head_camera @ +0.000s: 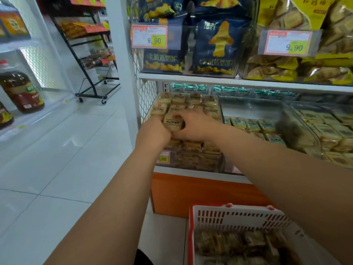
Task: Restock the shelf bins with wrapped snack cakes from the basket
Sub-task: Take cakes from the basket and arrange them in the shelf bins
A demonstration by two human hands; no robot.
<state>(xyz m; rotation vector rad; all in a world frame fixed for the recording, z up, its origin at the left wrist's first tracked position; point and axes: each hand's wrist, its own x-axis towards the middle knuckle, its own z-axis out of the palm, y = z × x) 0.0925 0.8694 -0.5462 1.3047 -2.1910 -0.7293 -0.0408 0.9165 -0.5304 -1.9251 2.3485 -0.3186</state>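
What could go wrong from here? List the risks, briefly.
1. The left bin already looks heaped, so the snack cake held between the left hand and right hand may slide off the front.
2. Squeezing from both sides could crush it.
3. The basket underfoot is a trip hazard.

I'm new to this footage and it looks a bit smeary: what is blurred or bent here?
Head view: the dark smudge over the middle bin is motion-blurred; wide-angle lens bows the shelf edge; glare streaks the floor tiles; the basket is soft.
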